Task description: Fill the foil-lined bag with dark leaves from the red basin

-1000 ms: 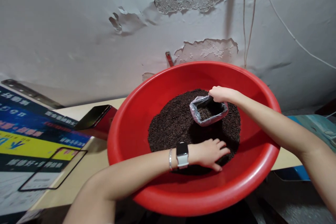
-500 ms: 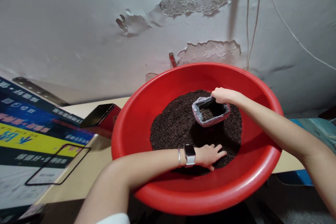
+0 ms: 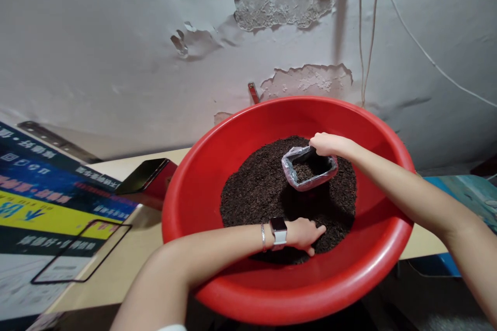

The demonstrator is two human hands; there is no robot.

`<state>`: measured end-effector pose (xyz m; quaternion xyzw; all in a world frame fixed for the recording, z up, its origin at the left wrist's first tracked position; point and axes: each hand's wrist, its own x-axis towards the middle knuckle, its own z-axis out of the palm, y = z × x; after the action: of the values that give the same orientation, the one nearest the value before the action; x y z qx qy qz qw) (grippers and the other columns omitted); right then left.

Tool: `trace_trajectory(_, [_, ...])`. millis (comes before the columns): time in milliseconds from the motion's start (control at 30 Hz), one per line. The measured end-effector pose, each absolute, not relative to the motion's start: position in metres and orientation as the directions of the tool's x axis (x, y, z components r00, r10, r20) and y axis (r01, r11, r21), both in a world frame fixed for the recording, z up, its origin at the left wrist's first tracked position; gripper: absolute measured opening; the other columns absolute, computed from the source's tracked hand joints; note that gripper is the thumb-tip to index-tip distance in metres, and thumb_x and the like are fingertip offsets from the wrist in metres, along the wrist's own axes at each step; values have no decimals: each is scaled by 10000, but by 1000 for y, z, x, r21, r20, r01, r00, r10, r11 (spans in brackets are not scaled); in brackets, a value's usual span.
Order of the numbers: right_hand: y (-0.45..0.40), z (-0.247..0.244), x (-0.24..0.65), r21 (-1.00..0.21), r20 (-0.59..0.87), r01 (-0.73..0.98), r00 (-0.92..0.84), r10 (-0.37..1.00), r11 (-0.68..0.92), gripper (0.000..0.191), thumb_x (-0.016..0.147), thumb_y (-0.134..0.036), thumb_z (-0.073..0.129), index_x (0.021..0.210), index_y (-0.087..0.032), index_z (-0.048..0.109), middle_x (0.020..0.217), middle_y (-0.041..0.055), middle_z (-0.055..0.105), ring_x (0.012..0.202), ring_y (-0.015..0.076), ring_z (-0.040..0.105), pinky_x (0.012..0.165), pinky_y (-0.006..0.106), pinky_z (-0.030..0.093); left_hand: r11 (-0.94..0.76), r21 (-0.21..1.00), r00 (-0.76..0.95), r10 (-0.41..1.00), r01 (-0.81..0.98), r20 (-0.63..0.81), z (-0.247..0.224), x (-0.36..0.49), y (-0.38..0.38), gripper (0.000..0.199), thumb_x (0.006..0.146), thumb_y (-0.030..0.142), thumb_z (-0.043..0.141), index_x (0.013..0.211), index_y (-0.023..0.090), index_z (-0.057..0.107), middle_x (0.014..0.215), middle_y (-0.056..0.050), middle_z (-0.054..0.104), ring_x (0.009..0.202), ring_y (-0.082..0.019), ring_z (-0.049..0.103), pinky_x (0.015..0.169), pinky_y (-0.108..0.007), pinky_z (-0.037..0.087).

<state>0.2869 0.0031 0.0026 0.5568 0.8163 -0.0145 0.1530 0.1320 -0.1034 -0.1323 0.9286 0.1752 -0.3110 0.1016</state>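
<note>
A wide red basin [image 3: 194, 176] holds a bed of dark brown, short, loose grains [image 3: 252, 181], maybe tea leaves; the exact kind is unclear. My right hand [image 3: 324, 144] grips the back rim of a small rectangular tub [image 3: 309, 169] with a clear plastic lining. Some of the same grains lie inside the tub, which hangs over the bed and throws a dark shadow on it. In front of the tub, my left hand [image 3: 304, 234] presses into the grains, thumb and forefinger apart and the other fingertips partly hidden. A watch and a bracelet are on that wrist.
Left of the basin stands a dark red open-topped box [image 3: 149, 183] on a pale tabletop [image 3: 116, 269]. A printed board [image 3: 50, 201] and a thin black frame [image 3: 83, 253] are further left. Behind is a peeling wall [image 3: 128, 51] with hanging cords [image 3: 368, 36].
The spread fingers of my left hand have bent down into the grains. My right hand and the tub stay almost where they were; the whole view has shifted slightly.
</note>
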Motion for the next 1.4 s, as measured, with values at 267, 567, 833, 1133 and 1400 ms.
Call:
trace_trajectory(267, [6,-1,287,152,-260,909,-341,903,387,404,791,-65,447,1137,-66,654,1018,211,674,974,290,657,689,304,492,-921,133,854,276,366,-441,-97,140,-99,321,902,391,526,1121,156,523,975,-136,696,862,-297,690,679,-363,539])
trace_trajectory(567, [5,0,285,160,-261,911,-331,907,379,386,812,-85,458,1143,-63,655,1032,224,670,993,305,652,710,311,493,-764,215,698,645,609,311,-48,136,-64,137,925,176,420,1051,163,471,988,-69,600,874,-182,603,778,-304,486])
trace_trajectory(833, [3,1,284,187,-262,907,-324,909,377,370,822,-100,477,1147,-70,652,1028,214,675,978,281,658,729,296,484,-748,-47,710,607,662,357,-41,125,-48,266,887,338,550,1046,125,573,1223,-156,532,1158,-306,477,937,-454,425])
trace_trajectory(1133, [1,4,285,155,-272,923,-302,914,351,392,803,-62,454,1141,-72,652,1033,211,668,955,273,664,695,282,477,-967,48,945,232,249,-232,-90,128,-103,618,821,470,611,1335,168,448,1424,-183,418,1289,-377,385,942,-521,431])
trace_trajectory(1400, [4,2,286,160,-269,913,-326,906,376,420,790,-63,438,1155,-69,645,1046,214,666,974,282,654,697,301,484,-847,170,738,319,503,-594,-136,119,-105,923,773,432,678,1487,141,173,1539,-262,104,1357,-455,267,949,-645,390])
